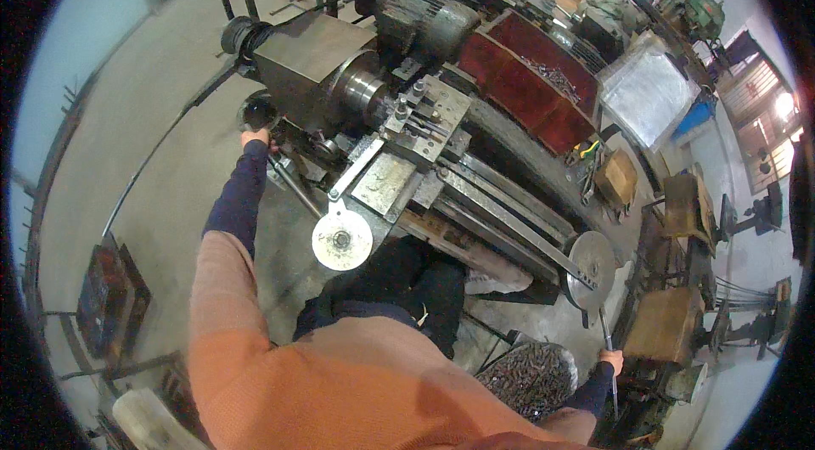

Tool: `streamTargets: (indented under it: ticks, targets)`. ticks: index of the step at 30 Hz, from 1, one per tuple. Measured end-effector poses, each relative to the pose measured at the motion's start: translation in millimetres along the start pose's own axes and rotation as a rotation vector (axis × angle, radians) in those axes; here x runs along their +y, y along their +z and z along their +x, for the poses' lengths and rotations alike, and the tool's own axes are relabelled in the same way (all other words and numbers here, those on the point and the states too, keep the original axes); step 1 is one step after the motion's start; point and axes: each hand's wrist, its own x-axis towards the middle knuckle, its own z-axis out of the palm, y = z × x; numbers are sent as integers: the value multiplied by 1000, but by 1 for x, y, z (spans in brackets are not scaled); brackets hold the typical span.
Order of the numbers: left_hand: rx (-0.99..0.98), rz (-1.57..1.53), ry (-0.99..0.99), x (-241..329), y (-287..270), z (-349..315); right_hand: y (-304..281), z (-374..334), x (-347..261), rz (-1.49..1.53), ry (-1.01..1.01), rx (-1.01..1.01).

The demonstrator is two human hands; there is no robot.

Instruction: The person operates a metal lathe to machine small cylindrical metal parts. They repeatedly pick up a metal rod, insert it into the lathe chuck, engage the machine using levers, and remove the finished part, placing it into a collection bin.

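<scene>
Head view: left hand [255, 138] closed around a lever [293, 182] at the lathe [373, 102] head end. Right hand [610, 359] wrapped on a thin rod handle [606, 338] below the end wheel [592, 270]. Both levers are likely rigid steel, heavy-moving, maybe oily; best gripped at the free ends. Bin of scrap [528, 375] nearby.

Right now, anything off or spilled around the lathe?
Nothing looks broken. The left hand grips a lever by the headstock, the right hand a thin rod handle at the tail end. Metal swarf heaps below.
</scene>
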Motion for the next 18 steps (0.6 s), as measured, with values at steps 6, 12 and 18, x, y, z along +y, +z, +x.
streamTargets:
  ticks: [6,12,18]
  targets:
    - [28,67,89,-1,3,-5,-2,-65,1,18,82,-53]
    - [-4,71,15,24,-9,-33,-15,-126,-14,75,141,-122]
    - [-37,-7,-71,-11,12,-1,-1,-136,-3,80,194,-47]
